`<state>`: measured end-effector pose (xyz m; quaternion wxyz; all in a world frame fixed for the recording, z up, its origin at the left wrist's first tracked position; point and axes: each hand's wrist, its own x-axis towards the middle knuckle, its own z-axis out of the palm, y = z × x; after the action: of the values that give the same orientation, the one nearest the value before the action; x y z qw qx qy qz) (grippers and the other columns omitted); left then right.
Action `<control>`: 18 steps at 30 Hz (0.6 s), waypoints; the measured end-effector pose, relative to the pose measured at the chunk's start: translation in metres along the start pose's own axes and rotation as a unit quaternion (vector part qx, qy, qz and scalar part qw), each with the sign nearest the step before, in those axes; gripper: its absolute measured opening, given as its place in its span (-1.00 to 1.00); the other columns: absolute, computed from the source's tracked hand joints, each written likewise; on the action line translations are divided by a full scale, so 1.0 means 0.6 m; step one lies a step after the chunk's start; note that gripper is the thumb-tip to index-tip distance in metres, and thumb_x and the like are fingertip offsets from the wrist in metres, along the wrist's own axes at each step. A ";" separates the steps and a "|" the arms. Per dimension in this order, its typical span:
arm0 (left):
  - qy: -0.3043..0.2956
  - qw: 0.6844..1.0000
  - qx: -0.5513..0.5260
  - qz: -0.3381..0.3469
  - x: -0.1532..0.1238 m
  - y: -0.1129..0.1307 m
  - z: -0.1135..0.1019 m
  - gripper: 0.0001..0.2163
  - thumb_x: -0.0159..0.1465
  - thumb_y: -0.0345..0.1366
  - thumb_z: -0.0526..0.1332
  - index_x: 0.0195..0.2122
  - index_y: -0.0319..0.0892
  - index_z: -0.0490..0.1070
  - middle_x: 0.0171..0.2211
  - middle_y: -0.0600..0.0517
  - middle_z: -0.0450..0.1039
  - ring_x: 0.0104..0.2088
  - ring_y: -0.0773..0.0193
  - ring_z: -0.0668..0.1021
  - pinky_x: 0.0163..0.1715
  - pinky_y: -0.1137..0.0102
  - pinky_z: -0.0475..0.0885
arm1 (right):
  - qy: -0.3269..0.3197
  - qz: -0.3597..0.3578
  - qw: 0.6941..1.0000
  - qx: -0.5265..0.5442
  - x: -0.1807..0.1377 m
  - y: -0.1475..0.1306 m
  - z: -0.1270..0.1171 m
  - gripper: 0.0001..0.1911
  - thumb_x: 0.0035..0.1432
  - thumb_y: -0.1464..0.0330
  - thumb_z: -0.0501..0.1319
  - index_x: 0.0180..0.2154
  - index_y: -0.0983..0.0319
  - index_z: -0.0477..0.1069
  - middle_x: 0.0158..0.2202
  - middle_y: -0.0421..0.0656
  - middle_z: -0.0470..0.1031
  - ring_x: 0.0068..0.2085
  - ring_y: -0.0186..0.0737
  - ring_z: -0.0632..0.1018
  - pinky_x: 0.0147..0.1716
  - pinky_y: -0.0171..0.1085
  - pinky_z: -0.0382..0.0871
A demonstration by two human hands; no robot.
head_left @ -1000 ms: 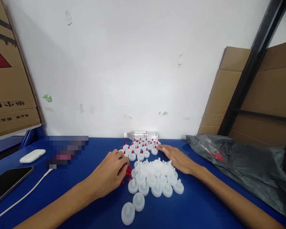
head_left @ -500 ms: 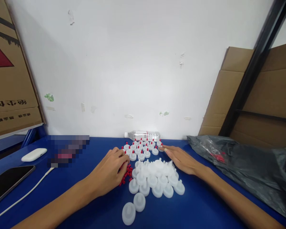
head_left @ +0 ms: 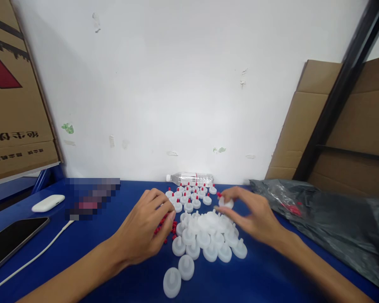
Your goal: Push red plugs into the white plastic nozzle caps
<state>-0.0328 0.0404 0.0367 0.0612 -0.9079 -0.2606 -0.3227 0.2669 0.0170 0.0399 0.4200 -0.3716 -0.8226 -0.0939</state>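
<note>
My left hand (head_left: 148, 225) is curled over a pile of small red tips (head_left: 174, 228), thumb and forefinger close together; whatever is between them cannot be made out. My right hand (head_left: 252, 214), slightly blurred, has its thumb and fingers around a white nozzle cap (head_left: 226, 203) with a red tip, which leans to the left. Below and between the hands lies a heap of translucent white nozzle caps (head_left: 204, 239) without red tips. Behind it, several white caps with red tips (head_left: 188, 206) stand upright in a group.
A clear plastic bottle (head_left: 191, 179) lies against the wall. Two loose white caps (head_left: 172, 283) sit near the front. To the left are a phone (head_left: 14, 244), a white case (head_left: 48, 203) and a cable (head_left: 39, 254). A grey plastic bag (head_left: 328, 227) covers the right side.
My right hand has gone from lying flat beside the red-tipped caps to curving around one, which is now tilted and farther right. My left hand has shifted slightly over the red tips.
</note>
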 end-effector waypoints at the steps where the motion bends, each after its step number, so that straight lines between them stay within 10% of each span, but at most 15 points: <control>1: -0.008 1.000 -0.006 0.013 -0.001 0.007 -0.001 -0.85 0.39 -0.41 0.01 -0.24 -0.18 0.35 -0.28 -0.06 0.43 -0.22 0.11 0.36 -0.20 0.16 0.26 | -0.008 -0.061 0.998 0.008 0.000 -0.022 0.004 -0.83 0.29 0.25 0.29 -0.20 0.18 0.38 -0.28 -0.16 0.60 -0.25 -0.23 0.62 -0.27 -0.27 0.49; 6: -0.064 0.992 -0.031 0.106 -0.011 0.047 0.001 -0.90 0.31 -0.28 0.14 -0.19 -0.15 0.32 -0.33 -0.04 0.42 -0.30 0.10 0.36 -0.26 0.14 0.25 | -0.029 -0.238 0.970 0.044 -0.001 -0.115 0.034 -0.79 0.32 0.21 0.26 -0.23 0.22 0.38 -0.30 -0.14 0.62 -0.31 -0.29 0.62 -0.29 -0.30 0.49; 18: -0.105 0.981 -0.141 0.080 -0.004 0.052 0.007 -0.73 0.47 -0.37 -0.14 -0.38 -0.12 0.19 -0.44 0.04 0.35 -0.39 0.22 0.35 -0.25 0.22 0.28 | -0.007 -0.274 0.962 -0.001 0.011 -0.116 0.034 -0.83 0.34 0.38 0.23 -0.36 0.21 0.39 -0.24 -0.12 0.66 -0.24 -0.27 0.64 -0.31 -0.30 0.56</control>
<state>-0.0159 0.0138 0.0336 -0.0691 -0.9541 -0.1439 -0.2534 0.2036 -0.0192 0.0429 0.3720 -0.1332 -0.8959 -0.2029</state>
